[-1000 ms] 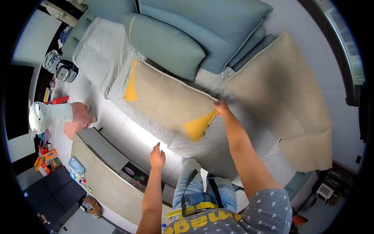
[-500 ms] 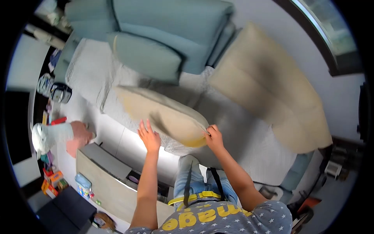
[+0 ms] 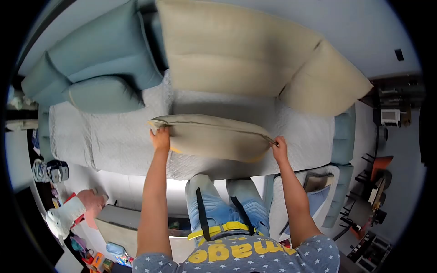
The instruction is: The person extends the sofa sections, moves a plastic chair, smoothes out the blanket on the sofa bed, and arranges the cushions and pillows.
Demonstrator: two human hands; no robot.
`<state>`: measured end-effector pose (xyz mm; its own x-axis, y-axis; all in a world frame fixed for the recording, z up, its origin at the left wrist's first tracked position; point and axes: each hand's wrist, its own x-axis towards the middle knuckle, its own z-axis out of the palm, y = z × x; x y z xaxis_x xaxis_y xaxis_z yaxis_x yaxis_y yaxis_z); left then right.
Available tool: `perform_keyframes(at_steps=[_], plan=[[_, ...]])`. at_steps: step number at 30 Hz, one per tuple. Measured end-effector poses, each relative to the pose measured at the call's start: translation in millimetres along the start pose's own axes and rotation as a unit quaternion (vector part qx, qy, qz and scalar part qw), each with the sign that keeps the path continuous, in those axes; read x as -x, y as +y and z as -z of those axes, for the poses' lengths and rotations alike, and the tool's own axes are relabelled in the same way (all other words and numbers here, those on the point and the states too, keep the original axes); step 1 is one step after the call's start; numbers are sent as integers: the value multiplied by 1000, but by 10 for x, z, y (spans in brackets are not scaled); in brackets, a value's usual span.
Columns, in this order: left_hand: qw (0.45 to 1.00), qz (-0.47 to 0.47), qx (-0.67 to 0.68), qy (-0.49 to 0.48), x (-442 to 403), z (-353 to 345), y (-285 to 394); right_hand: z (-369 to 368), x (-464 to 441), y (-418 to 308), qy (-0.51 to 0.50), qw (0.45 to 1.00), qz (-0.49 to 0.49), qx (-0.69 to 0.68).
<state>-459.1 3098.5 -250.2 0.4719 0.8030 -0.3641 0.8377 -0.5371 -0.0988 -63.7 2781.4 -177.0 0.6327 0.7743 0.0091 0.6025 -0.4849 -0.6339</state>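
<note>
A beige cushion (image 3: 216, 140) with yellowish patches along its lower edge is held crosswise above the front of the sofa seat (image 3: 120, 136). At its left end my left hand (image 3: 160, 139) has its fingers closed on the cover. My right hand (image 3: 280, 149) pinches the cushion's right corner. A seam runs along the top side, facing up. Behind it, large beige back cushions (image 3: 227, 50) lean against the wall. To their left stand teal back cushions (image 3: 102, 50), with a smaller teal pillow (image 3: 105, 94) in front.
A low table (image 3: 125, 216) is by my left side. Beyond it stands a white and pink plush toy (image 3: 68, 214). On the right, a teal-edged seat (image 3: 298, 182) carries a blue pillow (image 3: 317, 200). Bags (image 3: 57, 171) sit on the floor at the far left.
My view has turned to the right along the sofa. My left hand, open and beside the cushion before, now grips its left end. The right hand keeps its corner; the cushion lies more level.
</note>
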Motion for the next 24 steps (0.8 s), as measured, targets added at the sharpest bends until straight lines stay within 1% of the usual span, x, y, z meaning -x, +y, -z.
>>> perform_keyframes(at_steps=[1, 2, 3, 4, 5, 7, 8, 9, 10, 11, 12, 13, 15, 16, 17, 18, 19, 20, 21, 22, 24], plan=[[998, 8, -11, -55, -115, 57, 93, -12, 46, 204, 10, 1000, -2, 2], [999, 2, -11, -48, -212, 79, 195, -37, 93, 332, -21, 999, -31, -19], [997, 50, 50, -40, -288, 85, 312, -50, 105, 483, -56, 996, -57, -41], [988, 100, 109, -35, -334, 89, 426, -25, 69, 508, -52, 996, -56, -42], [989, 101, 106, -32, -350, 164, 538, 1, 32, 461, -62, 994, -61, -73], [995, 64, 51, 64, -324, 382, 713, 11, -5, 434, -75, 988, -74, -109], [996, 69, 45, 36, -351, 401, 779, 24, -2, 460, -69, 990, -48, -116], [996, 68, 41, 30, -417, 301, 822, 53, 2, 526, -62, 990, -19, -122], [995, 88, 35, -13, -516, 163, 816, 70, 25, 597, -66, 990, -20, -124], [992, 109, 26, -53, -558, 106, 832, 67, 45, 648, -87, 989, -50, -108], [992, 122, 23, -17, -537, 33, 878, 66, 61, 682, -107, 987, -79, -93], [992, 123, 21, -15, -472, 75, 928, 42, 67, 765, -105, 987, -78, -95], [982, 128, 116, 74, -269, 262, 1037, -13, 65, 1056, -67, 985, -89, -129], [980, 116, 127, 96, -171, 338, 1067, 39, 21, 1126, -67, 985, -89, -133], [981, 118, 123, 97, -81, 450, 1101, 88, -84, 1182, -27, 985, -79, -150], [978, 93, 141, 125, 15, 554, 1131, 122, -204, 1230, 12, 984, -67, -166], [973, 67, 158, 152, 75, 659, 1149, 181, -335, 1247, 9, 983, -66, -171], [974, 69, 155, 151, 69, 758, 1158, 276, -480, 1243, -17, 978, -97, -182], [971, 49, 168, 160, 10, 856, 1178, 366, -625, 1237, -42, 972, -130, -192], [968, 26, 181, 169, -85, 927, 1196, 428, -779, 1241, -43, 972, -132, -192], [972, 9, 173, 160, -366, 1023, 1217, 478, -1096, 1271, -77, 989, -103, -75]])
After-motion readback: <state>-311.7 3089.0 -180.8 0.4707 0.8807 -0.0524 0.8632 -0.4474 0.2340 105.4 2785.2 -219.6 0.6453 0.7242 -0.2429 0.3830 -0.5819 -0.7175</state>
